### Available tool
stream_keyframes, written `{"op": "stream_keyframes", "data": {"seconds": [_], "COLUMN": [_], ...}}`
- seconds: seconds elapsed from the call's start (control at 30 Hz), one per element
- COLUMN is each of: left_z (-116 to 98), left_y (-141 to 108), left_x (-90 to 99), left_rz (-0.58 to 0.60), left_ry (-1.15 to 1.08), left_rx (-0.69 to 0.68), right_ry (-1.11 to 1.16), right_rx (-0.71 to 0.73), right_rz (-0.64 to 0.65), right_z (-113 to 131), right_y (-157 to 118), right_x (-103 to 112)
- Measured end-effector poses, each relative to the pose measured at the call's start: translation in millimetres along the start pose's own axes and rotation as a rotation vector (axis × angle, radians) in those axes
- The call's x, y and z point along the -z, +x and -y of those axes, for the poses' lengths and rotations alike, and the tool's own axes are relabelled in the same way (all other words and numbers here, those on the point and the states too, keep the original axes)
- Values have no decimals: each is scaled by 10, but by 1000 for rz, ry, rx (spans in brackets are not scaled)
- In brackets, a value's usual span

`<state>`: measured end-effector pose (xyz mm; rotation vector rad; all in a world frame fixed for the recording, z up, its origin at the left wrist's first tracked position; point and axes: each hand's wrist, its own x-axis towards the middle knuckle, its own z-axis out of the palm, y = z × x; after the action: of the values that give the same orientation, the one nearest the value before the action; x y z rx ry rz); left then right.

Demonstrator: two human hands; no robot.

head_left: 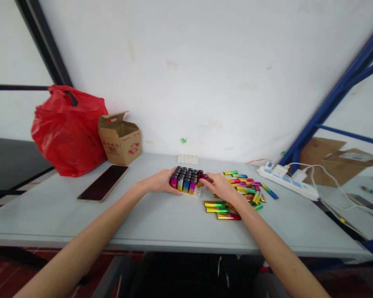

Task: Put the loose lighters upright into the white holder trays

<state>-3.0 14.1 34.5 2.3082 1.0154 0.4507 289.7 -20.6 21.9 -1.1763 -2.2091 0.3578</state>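
Observation:
Several shiny lighters (187, 182) with black tops stand upright in close rows in a white slotted tray (197, 192), in the middle of the table. My left hand (164, 181) is wrapped round the left side of this block of lighters. At its right side, my right hand (216, 184) pinches a pink-and-gold lighter (202, 179) beside the last row. Part of that lighter is hidden by the fingers. Under and beyond my right forearm lies a loose pile of metallic coloured lighters (247, 188), some in gold, green and red.
Against the wall lies another white slotted tray (187, 158). A dark-screened phone (103, 183), an open cardboard box (120, 140) and a red plastic bag (69, 131) are on the left. At right sits a white power strip (287, 182) with cables, near a blue metal frame (329, 105).

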Motion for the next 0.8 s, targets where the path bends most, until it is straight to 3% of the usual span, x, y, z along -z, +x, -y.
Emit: {"op": "stream_keyframes", "data": {"seconds": [0.27, 0.43, 0.57, 0.67, 0.8], "left_z": [-21, -25, -14, -10, -31], "left_y": [-5, -6, -5, -5, -13], "left_x": [3, 7, 0, -5, 3], "left_rz": [-25, -14, -14, -25, -20], "left_ry": [14, 5, 11, -4, -10], "left_rx": [8, 8, 7, -12, -4], "right_ry": [-108, -262, -315, -260, -344], "right_rx": [-33, -85, -82, -78, -144], "right_rz": [100, 56, 82, -34, -164], "right_z": [38, 41, 13, -186, -750], "right_y": [24, 25, 17, -6, -107], "right_x": [-28, -70, 24, 192, 438]}}
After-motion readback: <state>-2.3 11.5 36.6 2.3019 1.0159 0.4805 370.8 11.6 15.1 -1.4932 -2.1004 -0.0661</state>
